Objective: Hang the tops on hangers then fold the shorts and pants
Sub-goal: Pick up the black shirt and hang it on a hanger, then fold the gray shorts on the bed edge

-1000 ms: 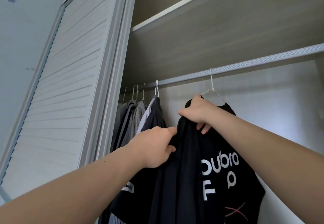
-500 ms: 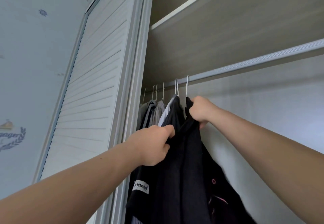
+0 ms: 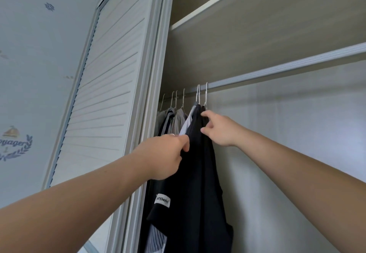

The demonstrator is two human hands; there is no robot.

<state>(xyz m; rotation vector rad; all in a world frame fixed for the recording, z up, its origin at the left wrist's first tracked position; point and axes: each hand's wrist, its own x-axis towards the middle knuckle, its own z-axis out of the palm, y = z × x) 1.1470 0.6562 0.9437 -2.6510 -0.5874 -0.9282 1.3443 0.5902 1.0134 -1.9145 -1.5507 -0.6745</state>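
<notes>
View looking up into an open wardrobe; a silver metal clothes rail (image 3: 277,70) runs from the centre of the frame to the right edge, under a pale wooden shelf (image 3: 257,25); a white louvred sliding door (image 3: 103,94) fills the left centre.

A black short-sleeved top (image 3: 210,173) hangs at centre on a thin white wire hanger (image 3: 206,94), whose hook sits over the rail; it is the rightmost of a close row of hung clothes. Just left of it, touching, hangs a dark navy top with a small white sleeve label (image 3: 178,203); further left are grey garments (image 3: 178,118) on more white wire hangers.

The left hand (image 3: 168,155), low centre, has its fingers curled round a fold of dark cloth (image 3: 191,153) where the two dark tops meet; which top it belongs to cannot be told. The right hand (image 3: 219,132), just right of centre, is loosely spread, holding nothing; its fingertips (image 3: 204,114) touch the black top's shoulder near the hanger.

Judging progress: this top looks hung, with only straightening and letting go left; several tops are on the rail; no shorts or pants are in view, so the folding probably remains; whether more tops wait cannot be seen.
</notes>
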